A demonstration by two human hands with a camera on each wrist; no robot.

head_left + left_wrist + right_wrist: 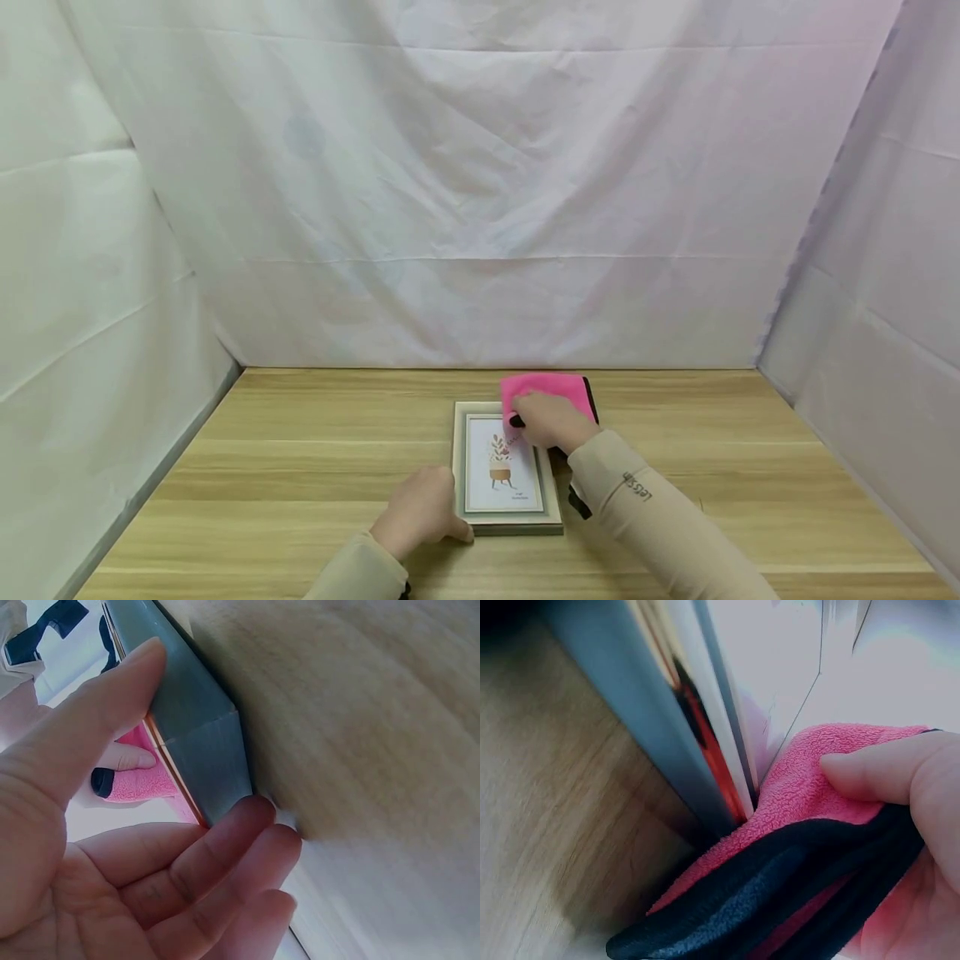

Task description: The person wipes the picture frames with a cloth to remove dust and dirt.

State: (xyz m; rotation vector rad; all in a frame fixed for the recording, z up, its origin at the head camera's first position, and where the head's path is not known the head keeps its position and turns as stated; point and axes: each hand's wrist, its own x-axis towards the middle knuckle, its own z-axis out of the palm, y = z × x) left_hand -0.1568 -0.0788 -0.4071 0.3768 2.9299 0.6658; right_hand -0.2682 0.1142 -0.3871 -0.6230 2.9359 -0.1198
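A picture frame (501,475) with a pale border and a plant drawing lies face up on the wooden table. My left hand (420,510) holds its near left corner, the thumb on the near edge. In the left wrist view, the fingers (232,847) bend around the grey side (199,712) of the frame. With my right hand (551,419) I grip a pink cloth (551,385) with black trim at the frame's far right corner. Up close in the right wrist view, the thumb (862,774) presses the fluffy cloth (795,787), which touches the frame's edge.
The wooden table (315,442) reaches back to a white hanging sheet (480,208). More white sheets stand along the left (97,275) and right (885,292) sides.
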